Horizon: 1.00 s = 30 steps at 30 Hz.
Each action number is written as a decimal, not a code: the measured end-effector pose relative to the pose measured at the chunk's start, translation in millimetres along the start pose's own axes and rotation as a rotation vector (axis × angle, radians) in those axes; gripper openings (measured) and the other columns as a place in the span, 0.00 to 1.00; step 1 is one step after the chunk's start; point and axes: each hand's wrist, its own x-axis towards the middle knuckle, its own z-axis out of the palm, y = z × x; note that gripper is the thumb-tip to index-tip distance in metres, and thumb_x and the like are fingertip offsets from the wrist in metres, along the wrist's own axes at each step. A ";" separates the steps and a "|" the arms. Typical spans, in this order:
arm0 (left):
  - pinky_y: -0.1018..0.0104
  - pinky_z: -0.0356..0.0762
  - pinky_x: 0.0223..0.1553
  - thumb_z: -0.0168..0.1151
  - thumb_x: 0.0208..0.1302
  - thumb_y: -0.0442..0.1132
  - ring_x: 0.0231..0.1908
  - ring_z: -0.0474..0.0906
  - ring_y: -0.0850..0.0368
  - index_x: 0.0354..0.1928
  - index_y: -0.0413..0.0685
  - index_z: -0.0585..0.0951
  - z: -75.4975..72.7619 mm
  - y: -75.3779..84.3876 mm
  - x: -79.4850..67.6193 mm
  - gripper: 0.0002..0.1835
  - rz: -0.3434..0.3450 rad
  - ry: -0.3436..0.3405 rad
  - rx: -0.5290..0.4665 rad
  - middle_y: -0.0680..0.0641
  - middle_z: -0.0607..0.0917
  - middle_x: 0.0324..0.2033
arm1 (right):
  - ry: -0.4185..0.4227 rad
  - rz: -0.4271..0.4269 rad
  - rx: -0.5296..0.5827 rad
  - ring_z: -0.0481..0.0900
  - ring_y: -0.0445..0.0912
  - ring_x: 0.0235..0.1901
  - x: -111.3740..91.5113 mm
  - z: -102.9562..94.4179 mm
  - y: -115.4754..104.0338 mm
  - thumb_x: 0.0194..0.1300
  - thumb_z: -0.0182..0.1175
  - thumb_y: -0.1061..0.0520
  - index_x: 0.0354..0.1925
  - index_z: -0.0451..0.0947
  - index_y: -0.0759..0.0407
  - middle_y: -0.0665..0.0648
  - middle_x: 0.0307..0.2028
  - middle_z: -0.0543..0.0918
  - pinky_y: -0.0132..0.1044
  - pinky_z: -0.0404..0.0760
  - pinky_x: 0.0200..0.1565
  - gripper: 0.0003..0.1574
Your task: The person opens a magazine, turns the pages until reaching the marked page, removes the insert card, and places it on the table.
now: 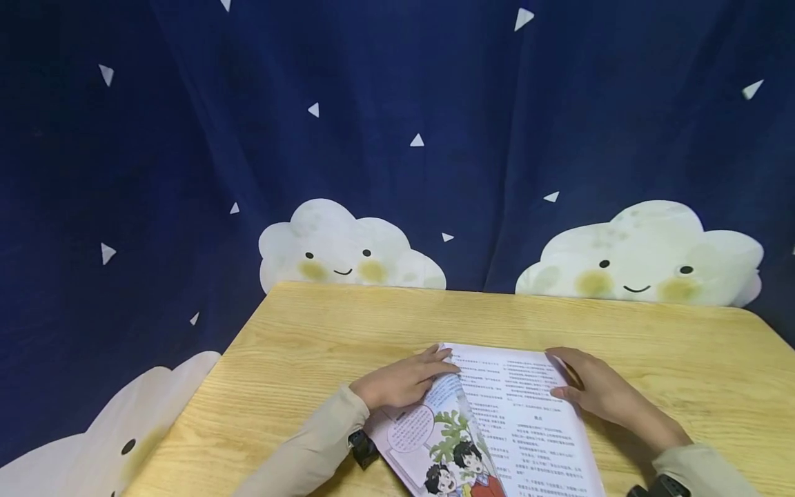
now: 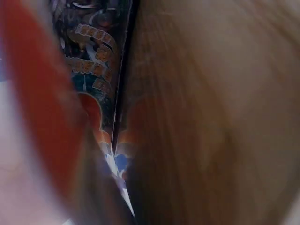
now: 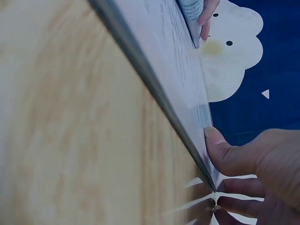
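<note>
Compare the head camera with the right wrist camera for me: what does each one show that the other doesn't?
Only the head view: the cartoon figures printed on a page of the book, and the person's pale sleeves.

Only the right wrist view: the book's long dark edge, seen close up, and several fingers of the right hand below its thumb.

Both: the book, the right hand, at least part of the left hand, the wooden table and the blue backdrop.

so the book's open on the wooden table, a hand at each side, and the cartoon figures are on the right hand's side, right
Not quite: the head view shows the cartoon figures on the side of the left hand, not the right hand. The book does lie open on the wooden table, a hand at each side.
</note>
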 end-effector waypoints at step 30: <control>0.41 0.45 0.70 0.41 0.74 0.60 0.73 0.40 0.38 0.70 0.63 0.60 -8.2 -3.8 -14.1 0.26 -0.157 -0.130 -0.047 0.47 0.42 0.76 | 0.015 -0.025 -0.014 0.70 0.68 0.58 -0.7 2.1 4.7 0.54 0.71 0.58 0.61 0.69 0.70 0.72 0.57 0.74 0.61 0.68 0.56 0.39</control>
